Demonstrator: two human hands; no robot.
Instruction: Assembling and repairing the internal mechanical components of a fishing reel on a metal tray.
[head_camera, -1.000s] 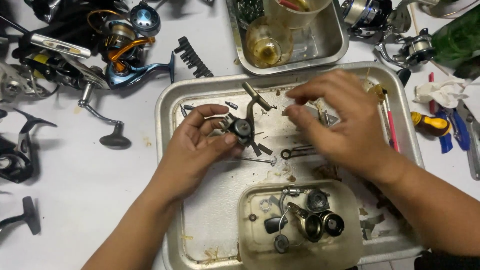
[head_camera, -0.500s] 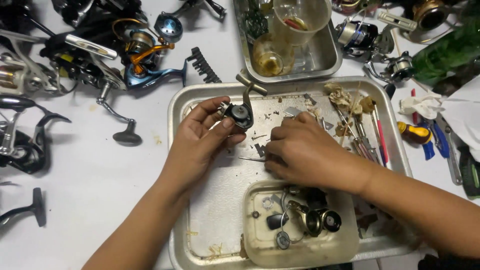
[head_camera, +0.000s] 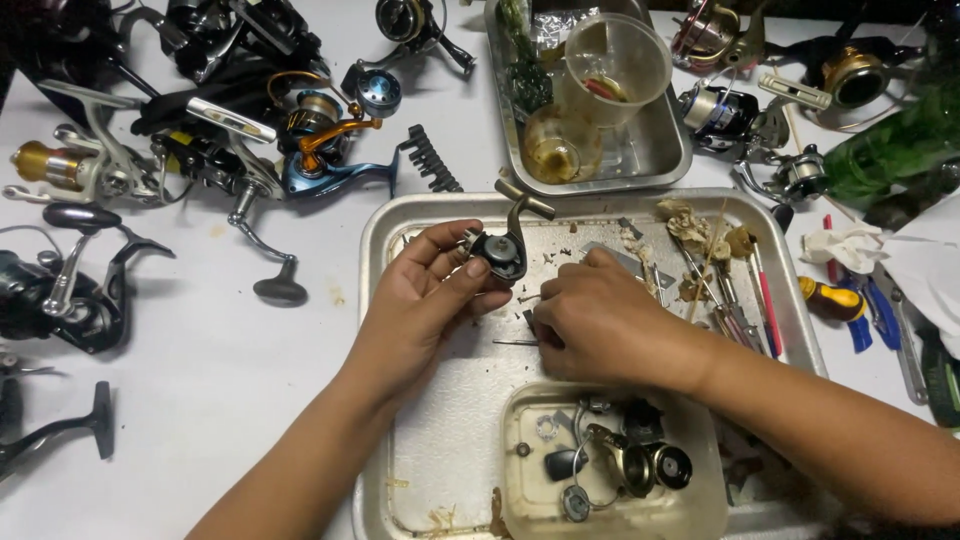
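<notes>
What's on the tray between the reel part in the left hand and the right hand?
In the head view, a small screw lies on the metal tray between the reel part, held by the left hand, and the right hand.

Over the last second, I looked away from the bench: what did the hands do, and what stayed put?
The right hand came down from the metal tray's upper right to its middle, fingers curled on the tray floor among small parts. The left hand kept hold of the dark reel part with the bent arm. The plastic tub of reel pieces stayed where it was.
</notes>
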